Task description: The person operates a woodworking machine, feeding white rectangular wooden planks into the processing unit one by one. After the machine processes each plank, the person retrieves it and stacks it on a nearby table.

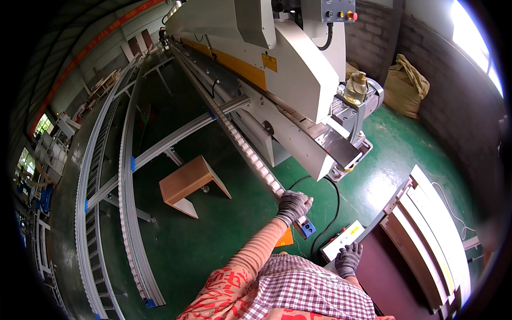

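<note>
My left hand [293, 207], in a grey striped glove, is closed over the near end of a metal rail with white rollers [250, 154]. Just past my fingers the rail ends in a blue cap [308, 229]. To the right, my right hand [348, 257], gloved alike, has its fingers spread and seems to rest at the near-left edge of a dark reddish-brown board [392, 272]. A white box [344, 240] with a yellow label lies just beyond it. Long pale strips or panels [426, 229] lie at the right side of the board.
A long white machine [298, 69] runs away ahead, with a motor [373, 96] at its near end. Roller rails [128, 213] on crossbars [176, 138] stand left. A brown stool-like piece [186, 181] sits on the green floor. A black cable [337, 202] curves nearby; a sack [405, 88] leans by the wall.
</note>
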Available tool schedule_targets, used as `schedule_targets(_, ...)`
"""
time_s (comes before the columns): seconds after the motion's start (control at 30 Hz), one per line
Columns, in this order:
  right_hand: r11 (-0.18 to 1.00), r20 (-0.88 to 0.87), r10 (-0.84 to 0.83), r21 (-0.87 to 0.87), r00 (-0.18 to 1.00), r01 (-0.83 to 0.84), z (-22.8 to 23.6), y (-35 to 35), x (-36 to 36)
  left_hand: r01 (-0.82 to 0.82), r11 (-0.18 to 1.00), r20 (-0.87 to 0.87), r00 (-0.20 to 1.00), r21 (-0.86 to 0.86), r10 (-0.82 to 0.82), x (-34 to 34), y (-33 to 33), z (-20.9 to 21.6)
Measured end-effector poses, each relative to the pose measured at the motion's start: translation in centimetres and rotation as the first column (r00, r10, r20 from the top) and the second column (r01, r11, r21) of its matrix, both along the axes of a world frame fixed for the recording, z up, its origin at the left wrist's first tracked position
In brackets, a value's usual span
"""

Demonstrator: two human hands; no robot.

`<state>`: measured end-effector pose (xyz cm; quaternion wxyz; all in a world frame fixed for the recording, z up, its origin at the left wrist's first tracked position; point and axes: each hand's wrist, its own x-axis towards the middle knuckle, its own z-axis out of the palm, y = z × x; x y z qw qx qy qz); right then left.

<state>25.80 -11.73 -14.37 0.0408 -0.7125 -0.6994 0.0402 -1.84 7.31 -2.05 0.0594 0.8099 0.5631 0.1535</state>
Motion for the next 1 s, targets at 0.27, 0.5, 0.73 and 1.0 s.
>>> schedule_targets(0.27, 1.000, 0.022, 0.004, -0.014, 1.000, -0.004, -0.22, -0.01, 0.07, 0.008, 1.000, 0.014, 1.000, 0.003, -0.008, -0.05, -0.05, 0.19)
schedule_targets(0.5, 1.000, 0.018, 0.004, -0.027, 1.000, -0.004, -0.20, 0.05, 0.15, 0.005, 1.000, -0.001, 1.000, 0.016, -0.005, -0.02, 0.01, -0.13)
schedule_targets(0.73, 0.999, 0.017, 0.000, -0.052, 1.000, 0.001, 0.09, 0.04, 0.08, 0.000, 1.000, -0.032, 0.999, -0.020, -0.001, -0.01, 0.05, 0.07)
schedule_targets(1.0, 0.998, 0.035, 0.002, -0.057, 0.999, 0.000, -0.02, -0.02, 0.16, 0.005, 1.000, 0.016, 1.000, 0.007, -0.005, -0.04, -0.02, 0.14)
